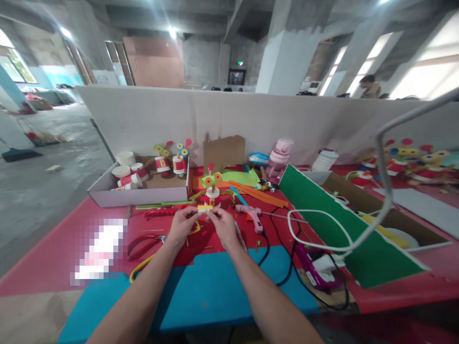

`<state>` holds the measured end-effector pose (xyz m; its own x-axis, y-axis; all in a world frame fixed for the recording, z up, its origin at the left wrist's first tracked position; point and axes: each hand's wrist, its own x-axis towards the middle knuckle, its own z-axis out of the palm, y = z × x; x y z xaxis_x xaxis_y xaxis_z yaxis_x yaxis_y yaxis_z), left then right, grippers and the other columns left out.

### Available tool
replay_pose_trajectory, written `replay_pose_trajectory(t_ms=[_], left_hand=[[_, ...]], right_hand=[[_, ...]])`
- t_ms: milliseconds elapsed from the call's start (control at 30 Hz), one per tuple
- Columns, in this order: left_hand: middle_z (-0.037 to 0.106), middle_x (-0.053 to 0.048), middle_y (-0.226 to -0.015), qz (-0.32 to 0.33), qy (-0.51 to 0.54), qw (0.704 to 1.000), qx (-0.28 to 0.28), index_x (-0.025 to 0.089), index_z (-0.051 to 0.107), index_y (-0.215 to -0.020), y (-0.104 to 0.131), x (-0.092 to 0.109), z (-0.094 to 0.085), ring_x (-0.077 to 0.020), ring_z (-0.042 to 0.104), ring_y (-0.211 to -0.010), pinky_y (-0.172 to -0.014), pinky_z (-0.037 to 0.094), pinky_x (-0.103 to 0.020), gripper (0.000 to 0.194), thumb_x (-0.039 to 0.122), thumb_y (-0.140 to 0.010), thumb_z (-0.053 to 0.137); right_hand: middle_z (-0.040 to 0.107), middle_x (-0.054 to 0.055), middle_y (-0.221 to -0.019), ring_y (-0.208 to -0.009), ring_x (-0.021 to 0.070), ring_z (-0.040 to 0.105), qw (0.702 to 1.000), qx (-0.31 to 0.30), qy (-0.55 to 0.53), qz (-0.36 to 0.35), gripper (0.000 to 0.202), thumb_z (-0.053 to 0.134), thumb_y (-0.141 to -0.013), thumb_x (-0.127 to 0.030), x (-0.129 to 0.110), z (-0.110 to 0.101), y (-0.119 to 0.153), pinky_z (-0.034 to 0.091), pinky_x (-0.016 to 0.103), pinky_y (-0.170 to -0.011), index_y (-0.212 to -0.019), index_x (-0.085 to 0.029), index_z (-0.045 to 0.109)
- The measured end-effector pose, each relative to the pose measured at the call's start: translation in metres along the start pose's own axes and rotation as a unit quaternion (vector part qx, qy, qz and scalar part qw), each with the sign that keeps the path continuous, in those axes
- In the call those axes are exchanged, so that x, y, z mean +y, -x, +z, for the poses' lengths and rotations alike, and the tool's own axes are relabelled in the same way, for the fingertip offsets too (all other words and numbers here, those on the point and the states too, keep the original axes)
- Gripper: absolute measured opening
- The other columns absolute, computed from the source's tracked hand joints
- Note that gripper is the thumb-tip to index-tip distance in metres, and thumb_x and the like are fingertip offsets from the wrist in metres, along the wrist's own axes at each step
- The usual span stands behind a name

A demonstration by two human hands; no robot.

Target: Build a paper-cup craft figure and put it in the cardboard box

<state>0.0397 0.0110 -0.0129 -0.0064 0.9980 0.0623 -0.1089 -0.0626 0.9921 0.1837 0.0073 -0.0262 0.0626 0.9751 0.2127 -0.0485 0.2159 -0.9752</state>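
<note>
Head view: my left hand (pixel 182 224) and right hand (pixel 224 227) pinch the yellow strip (pixel 204 208) by the toy (pixel 212 193); I think it's a holding step, and moving next needs soft, steady fingers.

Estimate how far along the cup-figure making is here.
Two cup figures in the box have heads on and look finished. The figure beyond the hands has a head and springy arms; whether it is complete, I cannot tell. The left hand and right hand hold a small yellow piece. Probably left: the headless cups.
</note>
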Motion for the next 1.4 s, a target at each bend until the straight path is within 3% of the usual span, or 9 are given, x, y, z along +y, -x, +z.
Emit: replay_pose_trajectory(t_ms=[133,267,367,500,700,833,1000,1233,1400], left_hand=[[0.055,0.004,-0.057,-0.051,0.067,0.996,-0.027,0.015,0.067,-0.077,-0.0003,0.0024,-0.0027,-0.0052,0.045,-0.047,-0.045,0.034,-0.017,0.033,0.039,-0.060,0.082],[0.046,0.007,-0.050,-0.077,0.140,0.987,-0.015,0.015,0.061,-0.068,-0.0002,0.0033,-0.0037,-0.0041,0.041,-0.042,-0.042,0.033,-0.017,0.032,0.038,-0.061,0.082],[0.049,0.007,-0.051,-0.078,0.127,0.989,-0.003,0.016,0.061,-0.070,0.0002,0.0022,-0.0027,-0.0045,0.042,-0.041,-0.041,0.033,-0.017,0.033,0.039,-0.059,0.082],[0.054,0.005,-0.054,-0.054,0.064,0.996,-0.002,0.015,0.064,-0.072,0.0008,-0.0005,0.0003,-0.0050,0.045,-0.042,-0.042,0.033,-0.017,0.035,0.042,-0.058,0.082],[0.054,0.004,-0.055,-0.022,0.016,0.999,-0.030,0.013,0.067,-0.074,0.0023,-0.0003,0.0030,-0.0040,0.039,-0.044,-0.043,0.028,-0.018,0.037,0.045,-0.060,0.080],[0.055,0.003,-0.055,-0.006,-0.020,1.000,-0.010,0.013,0.065,-0.066,0.0025,0.0005,0.0034,-0.0054,0.041,-0.047,-0.045,0.030,-0.018,0.036,0.043,-0.057,0.082],[0.054,0.004,-0.052,-0.014,-0.025,1.000,-0.011,0.013,0.066,-0.066,0.0016,0.0011,0.0020,-0.0055,0.041,-0.046,-0.044,0.029,-0.018,0.036,0.043,-0.055,0.083],[0.061,0.000,-0.065,-0.060,0.013,0.996,-0.058,0.014,0.068,-0.084,0.0018,0.0044,-0.0035,-0.0071,0.050,-0.049,-0.046,0.035,-0.018,0.039,0.045,-0.063,0.078],[0.056,0.003,-0.057,-0.053,0.011,0.997,-0.046,0.013,0.066,-0.077,0.0016,0.0023,-0.0040,-0.0049,0.044,-0.044,-0.042,0.032,-0.017,0.035,0.041,-0.061,0.080]], right_hand=[[0.067,0.002,-0.073,-0.070,0.0183,0.063,0.998,-0.005,0.039,-0.049,0.017,0.059,-0.082,-0.036,0.0000,-0.0036,0.0000,0.049,0.028,-0.067,-0.081,-0.020,0.066],[0.066,0.004,-0.085,-0.081,0.0189,0.062,0.990,-0.024,0.080,-0.114,0.013,0.060,-0.081,-0.032,0.0007,-0.0028,0.0003,0.048,0.029,-0.075,-0.078,-0.021,0.066],[0.067,0.004,-0.088,-0.083,0.0191,0.062,0.997,-0.034,0.019,-0.065,0.016,0.064,-0.078,-0.034,0.0005,0.0004,0.0004,0.049,0.029,-0.075,-0.086,-0.021,0.067],[0.066,0.001,-0.072,-0.069,0.0166,0.060,0.998,-0.019,-0.056,0.039,0.027,0.065,-0.076,-0.041,-0.0012,0.0021,0.0008,0.047,0.027,-0.067,-0.091,-0.018,0.069],[0.068,0.002,-0.073,-0.067,0.0168,0.058,1.000,0.002,-0.020,0.017,0.029,0.065,-0.077,-0.045,-0.0007,-0.0011,0.0017,0.045,0.026,-0.064,-0.087,-0.018,0.071],[0.068,0.001,-0.071,-0.065,0.0168,0.058,1.000,-0.006,0.004,0.013,0.027,0.064,-0.077,-0.044,0.0040,-0.0007,0.0013,0.044,0.026,-0.061,-0.085,-0.019,0.071],[0.065,0.000,-0.067,-0.063,0.0163,0.056,1.000,-0.009,0.024,0.006,0.022,0.063,-0.078,-0.040,0.0036,-0.0001,0.0006,0.042,0.026,-0.060,-0.082,-0.019,0.070],[0.064,-0.001,-0.064,-0.063,0.0152,0.057,1.000,0.016,-0.007,0.024,0.022,0.064,-0.077,-0.040,-0.0005,-0.0052,-0.0028,0.042,0.025,-0.061,-0.079,-0.018,0.068],[0.064,-0.001,-0.066,-0.063,0.0145,0.057,0.999,0.002,-0.037,0.033,0.023,0.067,-0.074,-0.040,0.0020,-0.0046,-0.0037,0.043,0.026,-0.063,-0.080,-0.018,0.069]])
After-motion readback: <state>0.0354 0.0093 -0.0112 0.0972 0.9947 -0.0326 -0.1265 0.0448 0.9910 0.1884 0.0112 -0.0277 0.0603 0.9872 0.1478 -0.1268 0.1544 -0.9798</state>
